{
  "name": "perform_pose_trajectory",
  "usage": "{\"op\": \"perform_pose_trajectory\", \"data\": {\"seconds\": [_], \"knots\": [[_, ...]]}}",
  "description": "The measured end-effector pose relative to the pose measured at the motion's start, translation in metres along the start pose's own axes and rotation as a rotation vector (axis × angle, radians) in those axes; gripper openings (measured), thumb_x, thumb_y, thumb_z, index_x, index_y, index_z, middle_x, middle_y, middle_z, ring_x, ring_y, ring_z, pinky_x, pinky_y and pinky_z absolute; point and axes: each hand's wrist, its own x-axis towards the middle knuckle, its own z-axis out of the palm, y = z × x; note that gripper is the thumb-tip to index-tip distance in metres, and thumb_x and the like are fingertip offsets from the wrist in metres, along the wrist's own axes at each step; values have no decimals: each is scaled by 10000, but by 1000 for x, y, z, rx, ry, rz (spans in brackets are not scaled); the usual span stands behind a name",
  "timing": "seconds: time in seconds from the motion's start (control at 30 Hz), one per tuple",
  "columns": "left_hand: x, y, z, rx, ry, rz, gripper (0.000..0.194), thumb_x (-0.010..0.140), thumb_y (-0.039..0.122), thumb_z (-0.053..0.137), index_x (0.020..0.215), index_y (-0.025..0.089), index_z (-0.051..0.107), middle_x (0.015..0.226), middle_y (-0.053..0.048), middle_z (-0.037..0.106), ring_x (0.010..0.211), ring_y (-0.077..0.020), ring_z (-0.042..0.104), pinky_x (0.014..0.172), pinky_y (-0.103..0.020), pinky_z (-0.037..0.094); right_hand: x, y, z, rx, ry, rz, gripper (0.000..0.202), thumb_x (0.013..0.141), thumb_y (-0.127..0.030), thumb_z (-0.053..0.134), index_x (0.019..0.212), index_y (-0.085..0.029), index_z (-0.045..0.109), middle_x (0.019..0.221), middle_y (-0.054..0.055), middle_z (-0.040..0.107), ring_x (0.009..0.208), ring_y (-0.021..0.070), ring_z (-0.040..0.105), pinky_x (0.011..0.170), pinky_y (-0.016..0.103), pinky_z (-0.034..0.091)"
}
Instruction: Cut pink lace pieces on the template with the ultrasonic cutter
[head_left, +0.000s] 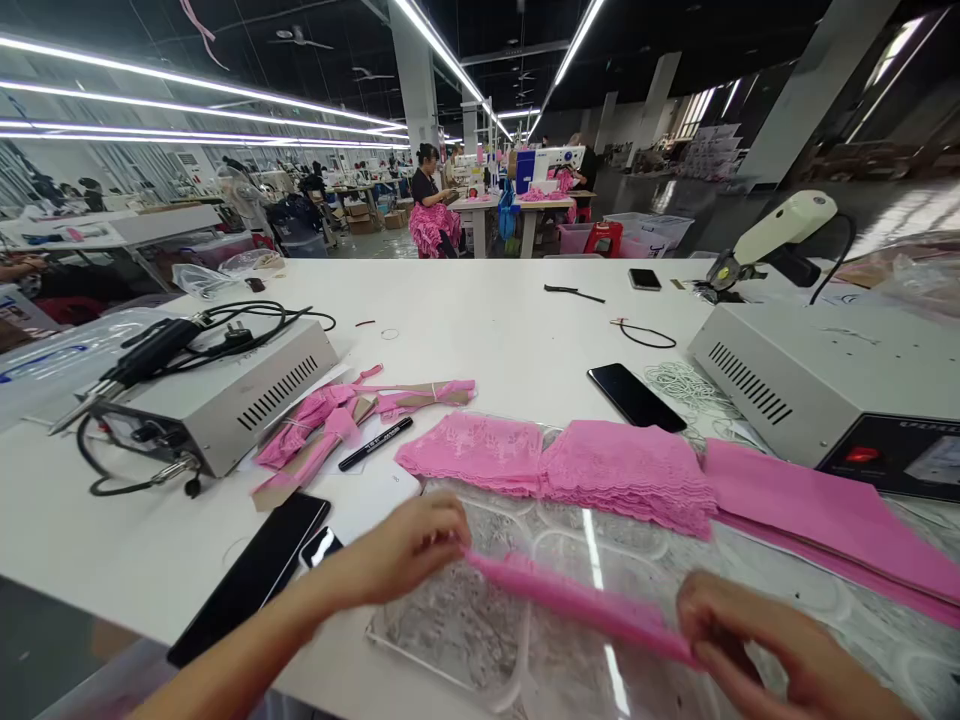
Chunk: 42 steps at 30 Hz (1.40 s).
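Observation:
A narrow pink fabric piece (577,598) is stretched between my two hands, slightly blurred. My left hand (416,540) pinches its left end, and my right hand (750,640) pinches its right end. Beneath it lies a clear plastic template (450,640) with rounded sections, over a grey, marbled-looking surface. Just beyond are two stacks of scalloped pink lace pieces, the left lace stack (476,450) touching the right lace stack (626,470). Farther right, smooth pink fabric panels (825,510) lie in a pile.
Grey boxes with vents stand left (247,380) and right (840,370). Bundled pink straps (322,420), a black marker (375,445), a dark tablet-like slab (255,570) and a phone (636,395) lie around. A handheld cutter (780,245) sits back right. A person (431,205) sits at a distant table.

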Motion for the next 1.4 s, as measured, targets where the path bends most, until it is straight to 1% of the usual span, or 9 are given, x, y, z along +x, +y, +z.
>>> {"op": "perform_pose_trajectory", "data": {"seconds": [0.1,0.2,0.37,0.5,0.6,0.7,0.83,1.0,1.4], "knots": [[33,-13,-42,40,94,-28,140,901,271,535,826,188,617,867,-25,616,739,-139,567,670,-228,457,55,-12,-31,42,80,35,283,945,-333,459,690,-225,520,612,-4,540,535,128,503,469,232,420],[57,-31,-83,103,207,-51,161,884,319,524,867,196,626,916,-34,636,822,-168,582,723,-261,460,119,-21,-51,-18,191,-81,215,902,-257,500,694,-219,536,608,-16,531,524,117,467,474,234,384],[56,-59,-111,211,258,-86,278,865,436,514,886,199,657,1052,-65,654,872,-192,604,751,-285,474,182,-17,-32,-77,253,-236,139,793,-102,533,712,-206,576,712,8,590,649,133,514,625,270,435],[37,-80,-99,292,145,-69,292,825,459,563,727,206,670,927,-54,693,854,-207,634,779,-291,495,184,0,15,-78,146,-260,169,698,-38,600,664,-204,614,692,7,636,660,143,566,621,265,461],[34,-81,-86,345,145,-37,276,852,417,537,776,196,684,990,-88,683,943,-243,628,846,-339,490,172,14,26,-46,157,-224,192,737,-61,594,810,-209,692,830,40,707,772,165,640,707,287,520],[48,-61,-66,369,160,11,254,910,336,485,866,183,683,1018,-101,654,984,-245,607,902,-383,471,151,31,7,-9,238,-138,213,833,-132,535,930,-209,709,907,65,726,837,181,665,760,321,542],[89,-19,-17,361,73,114,121,898,246,600,966,207,691,1064,-71,649,1021,-215,599,945,-352,462,118,54,-27,13,292,1,194,863,-244,525,881,-205,713,863,70,734,791,207,685,688,341,563],[141,3,31,370,-62,137,144,932,276,632,1018,164,662,1024,-55,659,941,-196,636,873,-392,524,96,71,-32,48,275,92,182,831,-274,555,877,-203,716,891,77,748,802,223,703,705,367,586],[157,4,21,287,-134,56,239,975,336,585,1120,151,623,1096,-66,647,926,-185,650,821,-378,559,95,85,-29,152,261,70,199,797,-216,570,908,-197,734,933,84,753,854,225,710,755,369,595]]}}
